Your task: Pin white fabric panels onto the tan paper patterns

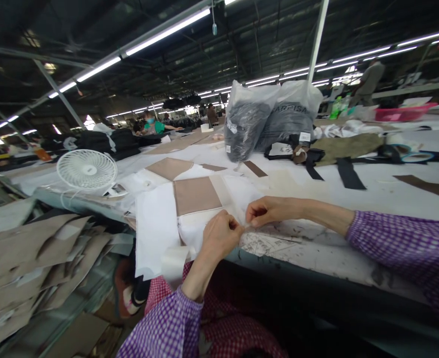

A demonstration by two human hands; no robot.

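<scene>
At the table's front edge, my left hand (220,234) and my right hand (269,211) are close together, fingertips almost meeting. Both are pinched on a thin pale strip (246,226), whose kind I cannot make out. Just left of them lies a brown fabric panel (198,195) over white sheets (155,223). A second brown panel (170,168) lies behind it. From the table edge below my left wrist hangs a curled cream strip (174,263).
A white fan (87,169) stands at the left. Plastic bags of dark goods (269,122) stand behind my hands. Tape rolls (416,156), dark strips (349,173) and a pink basket (403,113) are at the right. Brown cut pieces (29,258) lie low on the left.
</scene>
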